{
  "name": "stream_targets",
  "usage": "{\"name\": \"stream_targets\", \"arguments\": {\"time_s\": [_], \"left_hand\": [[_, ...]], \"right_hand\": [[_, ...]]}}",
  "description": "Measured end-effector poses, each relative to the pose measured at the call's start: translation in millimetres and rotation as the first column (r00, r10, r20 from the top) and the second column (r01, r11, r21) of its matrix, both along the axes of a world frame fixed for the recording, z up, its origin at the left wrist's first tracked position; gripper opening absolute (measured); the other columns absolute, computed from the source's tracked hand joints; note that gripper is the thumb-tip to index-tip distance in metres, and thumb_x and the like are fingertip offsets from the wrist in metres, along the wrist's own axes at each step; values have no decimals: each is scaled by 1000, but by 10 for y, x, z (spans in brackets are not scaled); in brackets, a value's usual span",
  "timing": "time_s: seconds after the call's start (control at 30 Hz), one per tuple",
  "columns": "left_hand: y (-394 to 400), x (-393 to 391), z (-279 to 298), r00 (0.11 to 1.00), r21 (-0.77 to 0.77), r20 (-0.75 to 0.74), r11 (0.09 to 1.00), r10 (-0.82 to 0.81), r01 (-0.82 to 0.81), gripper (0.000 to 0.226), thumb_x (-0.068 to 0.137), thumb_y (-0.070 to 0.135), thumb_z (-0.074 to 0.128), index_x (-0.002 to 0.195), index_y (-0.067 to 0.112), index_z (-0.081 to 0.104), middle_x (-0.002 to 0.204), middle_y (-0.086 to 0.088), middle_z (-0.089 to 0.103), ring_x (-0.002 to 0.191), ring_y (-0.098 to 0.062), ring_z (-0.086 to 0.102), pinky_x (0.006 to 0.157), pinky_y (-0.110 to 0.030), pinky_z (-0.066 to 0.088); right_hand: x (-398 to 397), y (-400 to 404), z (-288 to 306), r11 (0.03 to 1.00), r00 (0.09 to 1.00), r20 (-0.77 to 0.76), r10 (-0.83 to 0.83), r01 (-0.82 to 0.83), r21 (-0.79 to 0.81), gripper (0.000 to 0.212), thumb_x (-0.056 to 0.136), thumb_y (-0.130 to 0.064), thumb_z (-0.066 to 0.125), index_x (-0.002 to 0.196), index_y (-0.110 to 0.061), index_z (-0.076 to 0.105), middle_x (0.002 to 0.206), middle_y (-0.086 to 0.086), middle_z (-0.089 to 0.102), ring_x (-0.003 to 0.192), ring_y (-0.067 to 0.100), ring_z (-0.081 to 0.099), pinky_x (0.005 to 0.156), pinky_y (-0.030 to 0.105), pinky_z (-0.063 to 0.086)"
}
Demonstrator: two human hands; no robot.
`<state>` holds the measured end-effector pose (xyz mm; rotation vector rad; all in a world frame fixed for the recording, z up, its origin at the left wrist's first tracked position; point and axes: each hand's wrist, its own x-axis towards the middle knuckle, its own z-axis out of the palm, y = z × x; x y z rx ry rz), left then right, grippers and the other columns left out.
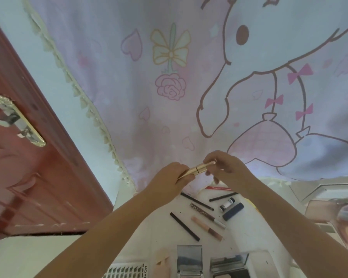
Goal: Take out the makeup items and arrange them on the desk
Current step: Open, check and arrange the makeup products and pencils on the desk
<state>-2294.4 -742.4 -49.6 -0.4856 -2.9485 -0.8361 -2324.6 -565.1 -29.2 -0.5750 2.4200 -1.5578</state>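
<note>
Three slim black pencils [184,226] lie on the table [247,235], with two lip gloss tubes [207,227], one small white bottle [226,204], one dark blue tube [233,211], one red pencil [218,188] and two open compacts [189,259]. One gold tube [197,169] sits in two hands [174,177].

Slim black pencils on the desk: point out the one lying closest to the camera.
The long black pencil at the left of the group, beside the pink tube; the other two black pencils lie farther back.

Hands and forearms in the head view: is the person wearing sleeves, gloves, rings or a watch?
Nothing worn is visible. The left hand and right hand are bare, with no gloves, and no rings can be made out. Both forearms are bare up to the frame edge, without sleeves, watch or bracelet.
</note>
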Motion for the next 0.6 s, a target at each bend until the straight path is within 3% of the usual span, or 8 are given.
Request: {"name": "stream_targets", "arguments": {"time_s": [0.1,0.17,0.2,0.23,0.3,0.4,0.5,0.6], "left_hand": [[-63,-12,-13,999,-4,10,999,33,-33,22,97,28,38,81,14,44,67,10,32,61,-1,31,60,-13,29],[-82,-37,-12,999,-39,-17,998,41,-42,23,98,30,38,87,13,51,68,12,31,65,-5,34,61,-13,30],[-91,-66,-15,998,-73,-44,997,36,-39,25,97,31,38,94,12,55,68,13,30,70,-8,35,62,-15,30],[-99,-91,-6,997,-110,-75,994,22,-30,28,97,31,37,101,11,57,69,14,29,75,-10,35,62,-19,28],[-108,-143,25,992,-171,-123,985,-19,-2,31,97,32,38,105,10,57,69,14,28,79,-12,33,64,-20,20],[-144,-216,81,944,-188,-310,980,-116,59,38,90,37,41,84,7,63,69,11,33,68,-14,34,57,-18,20],[-184,-294,90,951,-139,-280,986,-130,94,55,83,46,26,80,4,62,65,10,35,66,-16,33,61,-14,23],[-153,-297,130,938,-193,-316,978,-142,83,54,83,44,28,82,5,65,67,-2,51,68,-14,35,66,-23,29]], "right_hand": [[-32,20,-55,986,991,79,109,-97,-139,32,87,5,51,91,-26,56,81,-3,63,65,-1,64,59,13,50],[-58,-26,-42,988,977,192,95,-69,-135,17,92,-15,48,100,-29,53,74,-7,66,57,6,65,50,17,49],[-81,-56,-17,997,970,236,55,-39,-73,12,95,-25,42,95,-26,54,62,-6,65,47,6,60,44,16,46],[-114,-89,-2,1000,974,227,8,-14,25,22,96,-32,37,85,-22,55,49,-6,61,37,3,53,40,13,41],[-143,-136,33,976,995,94,-28,7,219,34,97,-33,35,70,-19,50,37,-6,52,27,1,40,37,9,35],[-117,-138,80,972,994,-109,29,-3,235,24,95,-21,42,72,-28,43,57,-9,50,39,-1,44,42,5,36],[-105,-52,104,990,964,-251,83,-52,128,37,88,0,51,77,-34,43,77,-10,48,63,2,49,58,6,43],[-103,-22,136,993,985,-131,114,-117,-19,33,86,1,53,91,-31,48,89,-10,54,70,-4,57,64,14,50]]}}
